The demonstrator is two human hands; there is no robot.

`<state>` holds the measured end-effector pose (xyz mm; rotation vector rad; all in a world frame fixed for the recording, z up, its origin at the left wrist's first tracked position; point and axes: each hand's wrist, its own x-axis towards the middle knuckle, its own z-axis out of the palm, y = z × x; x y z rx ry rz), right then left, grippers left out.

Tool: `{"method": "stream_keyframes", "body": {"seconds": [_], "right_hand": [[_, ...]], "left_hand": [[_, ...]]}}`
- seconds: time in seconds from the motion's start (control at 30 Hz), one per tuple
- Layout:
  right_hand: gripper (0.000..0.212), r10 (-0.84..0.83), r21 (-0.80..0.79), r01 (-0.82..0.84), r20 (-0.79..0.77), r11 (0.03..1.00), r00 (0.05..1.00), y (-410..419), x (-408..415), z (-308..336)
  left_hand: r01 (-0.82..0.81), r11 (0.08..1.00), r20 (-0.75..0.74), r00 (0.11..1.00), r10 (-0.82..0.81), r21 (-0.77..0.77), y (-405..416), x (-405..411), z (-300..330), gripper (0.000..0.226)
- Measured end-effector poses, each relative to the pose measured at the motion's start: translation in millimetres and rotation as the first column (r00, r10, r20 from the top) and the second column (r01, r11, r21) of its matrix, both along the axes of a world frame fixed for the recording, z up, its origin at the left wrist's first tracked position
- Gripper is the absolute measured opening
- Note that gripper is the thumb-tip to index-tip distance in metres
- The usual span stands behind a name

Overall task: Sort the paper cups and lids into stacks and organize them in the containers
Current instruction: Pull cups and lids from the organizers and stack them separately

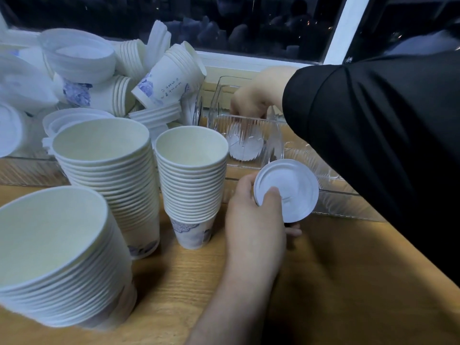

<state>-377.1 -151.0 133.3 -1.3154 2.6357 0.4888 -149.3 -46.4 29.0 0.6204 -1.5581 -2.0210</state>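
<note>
My left hand (256,210) grips a white round lid (290,189) by its edge, thumb on top, just in front of a clear ribbed container (251,125). My right hand (251,100) reaches down into that container from above, its fingertips hidden behind the wall; more white lids (245,148) show through the plastic. Three upright stacks of paper cups stand on the wooden table: a small one (191,175), a taller one (104,165) and a near one (54,257).
A heap of loose cups and lids (104,78) fills the left back by the window sill. A second clear container (331,192) lies to the right under my black sleeve (385,135). Bare wooden table (336,282) shows at front right.
</note>
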Motion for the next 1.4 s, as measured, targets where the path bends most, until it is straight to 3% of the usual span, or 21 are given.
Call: {"method": "stream_keyframes", "body": {"seconds": [0.1, 0.17, 0.3, 0.4, 0.53, 0.67, 0.8, 1.0, 1.1, 1.27, 1.4], "right_hand": [[0.019, 0.031, 0.024, -0.031, -0.018, 0.999, 0.999, 13, 12, 10], [0.021, 0.076, 0.011, -0.075, -0.107, 0.997, 0.991, 25, 18, 27], [0.024, 0.008, -0.241, -0.086, -0.308, 0.967, 0.951, 60, 32, 62], [0.022, -0.081, -0.583, -0.084, -0.252, 0.808, 0.964, 106, 56, 82], [0.018, -0.033, -0.845, 0.069, 0.061, 0.530, 0.998, 189, 124, 71], [0.011, 0.041, -0.841, 0.357, 0.407, 0.406, 0.913, 267, 186, 9], [0.018, 0.048, -0.795, 0.533, 0.569, 0.290, 0.821, 306, 218, -49], [0.022, 0.037, -0.825, 0.540, 0.553, 0.169, 0.833, 313, 225, -89], [0.018, -0.047, -0.864, 0.469, 0.469, 0.184, 0.882, 307, 217, -100], [0.016, -0.019, -0.836, 0.507, 0.515, 0.209, 0.857, 310, 214, -107], [0.023, 0.027, -0.838, 0.515, 0.527, 0.179, 0.849, 316, 213, -111]], "left_hand": [[-0.004, 1.000, -0.002, 1.000, 0.004, 0.001, 0, 0, 0, 0.022], [-0.010, 1.000, -0.011, 1.000, 0.010, -0.009, 1, 0, 0, 0.021], [0.000, 1.000, -0.029, 1.000, -0.001, -0.023, 4, 3, 1, 0.021], [0.001, 0.998, -0.044, 0.999, -0.004, -0.060, 9, 10, 6, 0.022], [0.017, 1.000, -0.059, 0.998, -0.017, 0.002, 19, 27, 11, 0.023], [0.051, 0.992, -0.029, 0.998, -0.048, 0.119, 34, 47, 11, 0.023], [0.145, 0.973, 0.020, 0.988, -0.151, 0.182, 56, 66, 6, 0.022], [0.250, 0.957, 0.021, 0.967, -0.256, 0.150, 74, 75, 1, 0.043], [0.264, 0.955, 0.012, 0.963, -0.268, 0.136, 78, 70, 0, 0.043], [0.330, 0.943, 0.025, 0.943, -0.331, 0.052, 79, 59, -2, 0.051], [0.333, 0.931, 0.059, 0.943, -0.328, -0.146, 76, 54, -9, 0.024]]}}
